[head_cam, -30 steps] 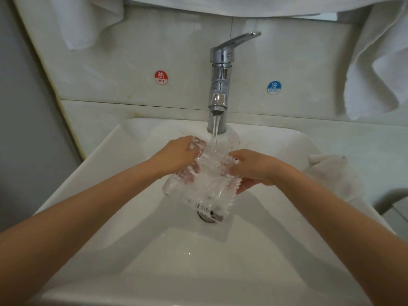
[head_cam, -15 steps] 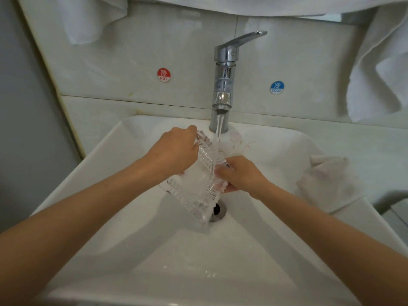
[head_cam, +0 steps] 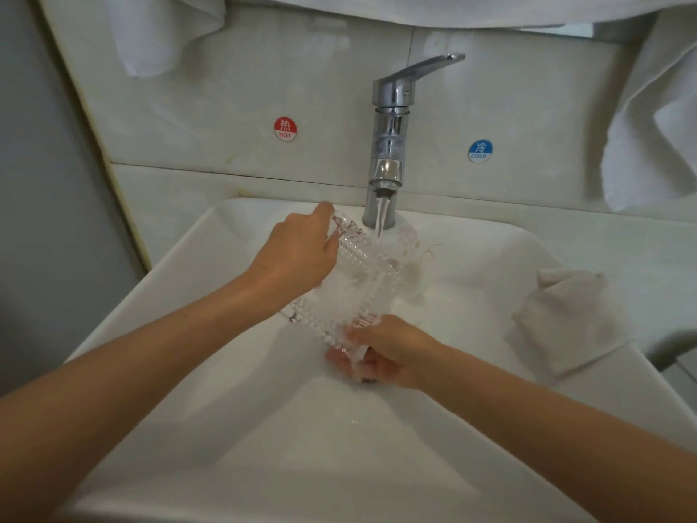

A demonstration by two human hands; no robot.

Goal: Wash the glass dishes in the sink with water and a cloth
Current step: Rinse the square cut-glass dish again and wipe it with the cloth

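L hand (head_cam: pixel 298 254): fingers curled on glass dish (head_cam: pixel 347 292) top edge, 11 o'clock.
R hand (head_cam: pixel 388 352): fingers pinch its bottom corner, 5 o'clock.
Tap (head_cam: pixel 390 141): running.

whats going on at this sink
A person is rinsing a ribbed glass dish under the running tap. The left hand grips its upper edge and the right hand holds its lower end, so it tilts over the sink. A cloth lies untouched on the sink's right rim.

Pale tiled wall (head_cam: pixel 226 107) with red HOT sticker (head_cam: pixel 285 129) and blue COLD sticker (head_cam: pixel 480 151), white towels (head_cam: pixel 637 152) overhead.
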